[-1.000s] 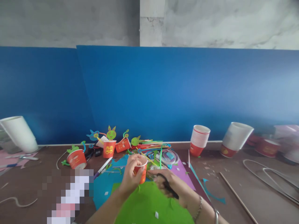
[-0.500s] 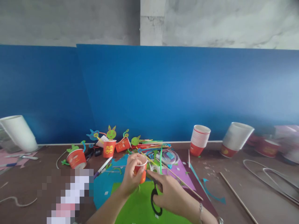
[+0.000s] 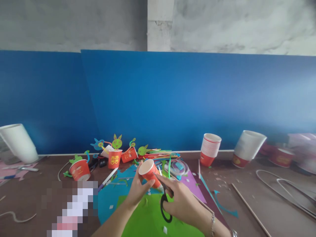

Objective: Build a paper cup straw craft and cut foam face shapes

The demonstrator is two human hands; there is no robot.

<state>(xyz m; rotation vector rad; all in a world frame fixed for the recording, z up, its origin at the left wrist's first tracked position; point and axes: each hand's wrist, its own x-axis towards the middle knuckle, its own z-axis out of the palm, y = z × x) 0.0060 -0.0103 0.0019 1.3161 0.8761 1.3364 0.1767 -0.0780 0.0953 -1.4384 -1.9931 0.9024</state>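
Observation:
A red paper cup [image 3: 149, 171] with a white rim is gripped in my left hand [image 3: 138, 187]. It tilts, its mouth facing up and to the left. Black-handled scissors [image 3: 161, 209] are in my right hand [image 3: 181, 199], their blades close against the cup's right side; whether they cut into it I cannot tell. Below both hands lies a green sheet [image 3: 145, 217], partly over a blue sheet [image 3: 106, 200]. Behind the cup, a green straw [image 3: 169, 166] and paper scraps lie on a purple sheet [image 3: 191, 182].
Red cups with paper animal figures, one with a rabbit [image 3: 117, 143], stand at the back left. Cup stacks [image 3: 210, 148] and a thin wooden stick [image 3: 249, 207] are on the right. A marker [image 3: 108, 179] lies left of the blue sheet. A blue partition [image 3: 185, 98] closes off the back.
The cup has gone from nearly upright to tilted, its mouth turned leftward and its base to the right. My left hand's fingers have shifted lower and behind it. The scissors stay beside it.

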